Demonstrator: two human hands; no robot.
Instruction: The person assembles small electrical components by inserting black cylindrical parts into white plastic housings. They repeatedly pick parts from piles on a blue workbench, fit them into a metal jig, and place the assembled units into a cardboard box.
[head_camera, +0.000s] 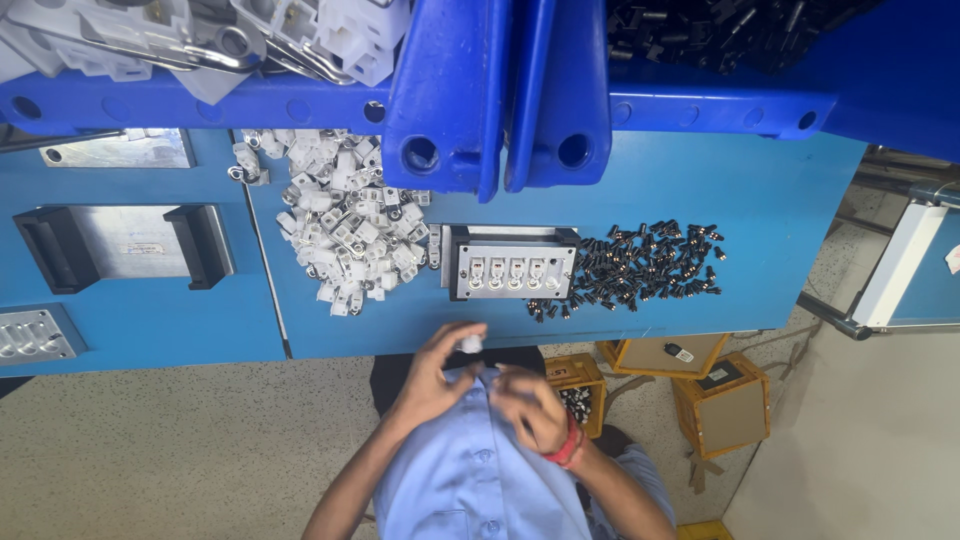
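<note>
Head view is showing both hands raised close to the chest, over the blue shirt (480, 480). Left hand (435, 370) is pinching a small white piece (470, 344) between thumb and fingertips, so the piece is sitting in the air just short of the table edge, not in any fixture. Right hand (535, 408) (red wristband) is curling its fingers just beside the piece; I cannot tell if it is gripping anything. Cardboard boxes (728, 402) are standing on the floor under the table edge. On the blue table (780, 200) a grey jig (512, 265) is holding what looks like a full row of seated parts. A heap of white plastic parts (345, 240) is lying to its left and a scatter of black parts (645, 265) to its right, both looking large, so plenty seems unprocessed. Blue bins (500, 90) are hanging farthest off.
</note>
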